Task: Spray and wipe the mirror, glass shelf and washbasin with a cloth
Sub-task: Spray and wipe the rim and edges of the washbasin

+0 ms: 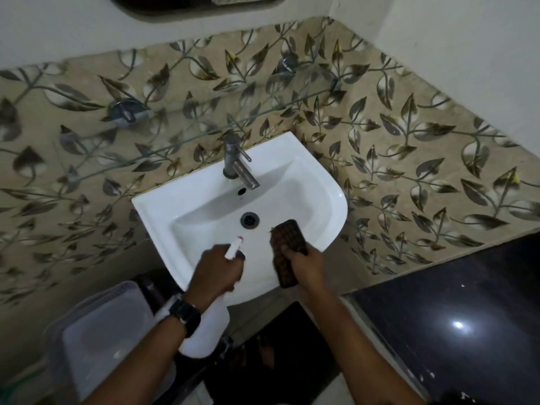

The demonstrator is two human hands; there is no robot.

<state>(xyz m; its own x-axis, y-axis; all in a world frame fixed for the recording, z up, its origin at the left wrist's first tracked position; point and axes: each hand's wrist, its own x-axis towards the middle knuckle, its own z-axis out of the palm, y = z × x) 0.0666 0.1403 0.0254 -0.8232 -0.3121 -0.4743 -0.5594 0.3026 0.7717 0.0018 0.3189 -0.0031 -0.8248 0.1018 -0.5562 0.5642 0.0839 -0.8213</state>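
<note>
White ceramic washbasin [330, 200] sits on a leaf-pattern tile wall, steel tap [236, 162] and round drain [249, 220] in the middle. The clear glass shelf [204, 112] hangs right over the tap, and the mirror [175, 4] barely peeks in up top. There's a frosted plastic bin [96, 340] lower left and a glossy black counter [453, 302] on the right. Both hands reach over the front rim: left hand [214, 268] grips a white spray bottle [210, 328], nozzle aimed into the bowl, and right hand [306, 264] clutches a folded brown checked cloth [287, 238] at the basin's front right edge.
</note>
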